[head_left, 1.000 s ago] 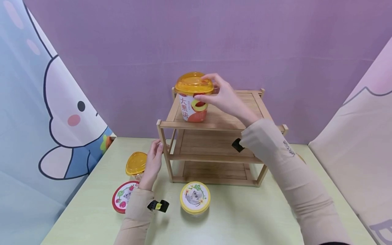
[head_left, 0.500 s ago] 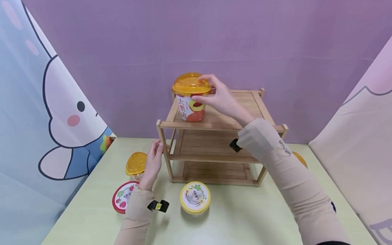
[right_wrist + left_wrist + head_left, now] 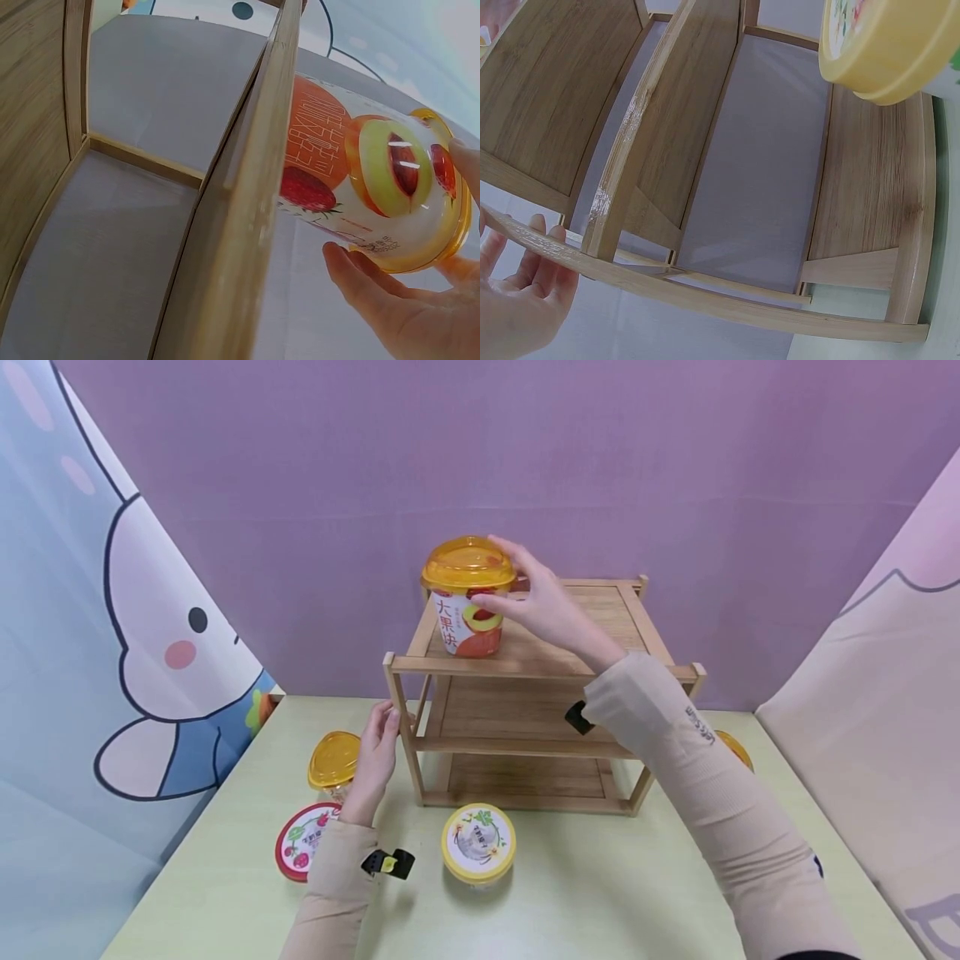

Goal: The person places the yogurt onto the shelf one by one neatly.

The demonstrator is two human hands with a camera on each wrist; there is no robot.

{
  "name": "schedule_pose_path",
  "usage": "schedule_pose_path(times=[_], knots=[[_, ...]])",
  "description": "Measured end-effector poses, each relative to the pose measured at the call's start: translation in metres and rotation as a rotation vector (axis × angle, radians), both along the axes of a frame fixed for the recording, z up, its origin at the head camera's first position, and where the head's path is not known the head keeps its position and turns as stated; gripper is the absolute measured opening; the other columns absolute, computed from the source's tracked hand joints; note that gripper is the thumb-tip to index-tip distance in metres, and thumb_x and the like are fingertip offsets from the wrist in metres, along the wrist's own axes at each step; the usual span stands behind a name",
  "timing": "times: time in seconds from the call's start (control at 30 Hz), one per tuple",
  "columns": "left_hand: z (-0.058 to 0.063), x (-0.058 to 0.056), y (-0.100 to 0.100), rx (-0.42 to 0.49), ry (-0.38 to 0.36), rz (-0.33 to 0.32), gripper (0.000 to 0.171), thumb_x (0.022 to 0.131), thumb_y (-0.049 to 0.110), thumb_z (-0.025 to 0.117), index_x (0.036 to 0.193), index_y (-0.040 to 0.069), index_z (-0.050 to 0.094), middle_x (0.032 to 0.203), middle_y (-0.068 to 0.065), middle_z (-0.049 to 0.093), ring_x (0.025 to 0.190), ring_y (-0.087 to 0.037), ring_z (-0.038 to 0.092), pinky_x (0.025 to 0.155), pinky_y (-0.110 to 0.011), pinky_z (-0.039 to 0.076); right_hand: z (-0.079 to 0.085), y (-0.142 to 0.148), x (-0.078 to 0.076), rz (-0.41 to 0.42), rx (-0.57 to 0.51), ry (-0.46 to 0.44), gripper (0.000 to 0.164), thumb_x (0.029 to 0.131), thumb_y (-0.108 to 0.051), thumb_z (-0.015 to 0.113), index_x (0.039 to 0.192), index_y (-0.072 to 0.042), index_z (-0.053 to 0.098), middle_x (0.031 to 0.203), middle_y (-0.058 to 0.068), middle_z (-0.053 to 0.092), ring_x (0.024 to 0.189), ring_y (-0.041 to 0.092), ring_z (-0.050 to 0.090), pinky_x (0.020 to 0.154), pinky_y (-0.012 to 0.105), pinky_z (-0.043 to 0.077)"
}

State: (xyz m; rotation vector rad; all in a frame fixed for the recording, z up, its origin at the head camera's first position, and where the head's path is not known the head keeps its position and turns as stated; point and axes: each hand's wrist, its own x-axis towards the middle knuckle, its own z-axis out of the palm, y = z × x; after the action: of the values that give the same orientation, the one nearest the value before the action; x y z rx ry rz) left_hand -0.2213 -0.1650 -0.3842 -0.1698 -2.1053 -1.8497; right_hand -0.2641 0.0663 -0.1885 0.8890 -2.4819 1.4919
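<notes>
A cup with a domed orange lid (image 3: 463, 622) and printed fruit stands upright near the front left corner of the wooden rack's (image 3: 577, 635) top tier. At its right side is my right hand (image 3: 551, 610), thumb across the front near the lid and forefinger raised at the lid's edge. Several of its fingers (image 3: 352, 274) reach along the cup's side, spread and fairly straight in the right wrist view. My left hand (image 3: 377, 756) holds the rack's left front post, its fingertips (image 3: 559, 234) bent against the wood in the left wrist view.
A yellow-lidded tub (image 3: 478, 845) stands before the rack. To the left are another orange-lidded cup (image 3: 333, 762) and a red-lidded tub (image 3: 296, 847), partly behind the left arm. Another orange lid (image 3: 735, 749) shows beyond the right sleeve. A purple curtain (image 3: 525, 460) hangs behind.
The cup shifted slightly left on the top tier, then stayed put. My right forefinger has come up off the lid's top toward its edge. The left hand has not moved.
</notes>
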Motion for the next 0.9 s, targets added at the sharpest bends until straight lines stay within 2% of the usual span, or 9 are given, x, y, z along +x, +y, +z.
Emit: schedule_pose_path(times=[0.1, 0.33, 0.4, 0.53, 0.67, 0.9], knots=[[0.000, 0.000, 0.000, 0.002, 0.007, 0.003, 0.031, 0.097, 0.015, 0.032, 0.119, -0.006, 0.038, 0.109, -0.032, 0.050, 0.106, -0.032, 0.047, 0.096, -0.038, 0.033, -0.001, 0.001, 0.002, -0.011, 0.008, -0.009, 0.079, 0.079, -0.026, 0.066, 0.141, -0.022, 0.018, 0.125, 0.010, 0.041, 0.103, 0.018, 0.052, 0.085, 0.026, 0.045], [0.000, 0.002, 0.000, 0.002, 0.014, 0.013, 0.032, 0.097, 0.020, 0.034, 0.118, -0.003, 0.040, 0.107, -0.032, 0.051, 0.098, -0.014, 0.050, 0.095, -0.037, 0.034, -0.007, 0.009, 0.013, -0.090, 0.037, 0.017, 0.080, 0.078, -0.035, 0.065, 0.140, -0.026, 0.015, 0.131, 0.009, 0.038, 0.116, 0.019, 0.040, 0.096, 0.035, 0.036], [0.000, 0.002, 0.001, 0.002, 0.018, 0.015, 0.032, 0.097, 0.019, 0.034, 0.118, -0.004, 0.040, 0.106, -0.032, 0.051, 0.098, -0.017, 0.050, 0.094, -0.037, 0.034, -0.009, 0.011, 0.018, -0.109, 0.046, 0.035, 0.078, 0.079, -0.035, 0.064, 0.140, -0.024, 0.016, 0.131, 0.011, 0.037, 0.117, 0.022, 0.040, 0.097, 0.036, 0.034], [-0.001, 0.002, 0.001, 0.009, 0.029, 0.010, 0.031, 0.097, 0.018, 0.033, 0.117, -0.005, 0.040, 0.104, -0.032, 0.052, 0.102, -0.032, 0.049, 0.093, -0.038, 0.035, -0.014, 0.016, 0.029, -0.129, 0.042, 0.079, 0.072, 0.081, -0.033, 0.063, 0.138, -0.019, 0.021, 0.132, 0.012, 0.037, 0.119, 0.023, 0.038, 0.098, 0.037, 0.032], [-0.001, 0.001, 0.001, 0.013, 0.027, 0.008, 0.032, 0.097, 0.017, 0.034, 0.118, -0.005, 0.040, 0.107, -0.032, 0.051, 0.106, -0.037, 0.047, 0.095, -0.040, 0.034, -0.022, 0.021, 0.042, -0.143, 0.005, 0.169, 0.063, 0.082, -0.028, 0.062, 0.134, -0.011, 0.031, 0.132, 0.009, 0.038, 0.119, 0.021, 0.037, 0.097, 0.036, 0.033], [-0.003, 0.000, 0.001, -0.013, 0.018, 0.015, 0.033, 0.097, 0.018, 0.033, 0.120, -0.005, 0.039, 0.109, -0.031, 0.050, 0.107, -0.033, 0.046, 0.095, -0.042, 0.034, -0.045, 0.028, 0.068, -0.152, -0.033, 0.453, 0.043, 0.080, -0.010, 0.064, 0.118, 0.002, 0.049, 0.118, 0.013, 0.050, 0.110, 0.022, 0.044, 0.092, 0.037, 0.038]])
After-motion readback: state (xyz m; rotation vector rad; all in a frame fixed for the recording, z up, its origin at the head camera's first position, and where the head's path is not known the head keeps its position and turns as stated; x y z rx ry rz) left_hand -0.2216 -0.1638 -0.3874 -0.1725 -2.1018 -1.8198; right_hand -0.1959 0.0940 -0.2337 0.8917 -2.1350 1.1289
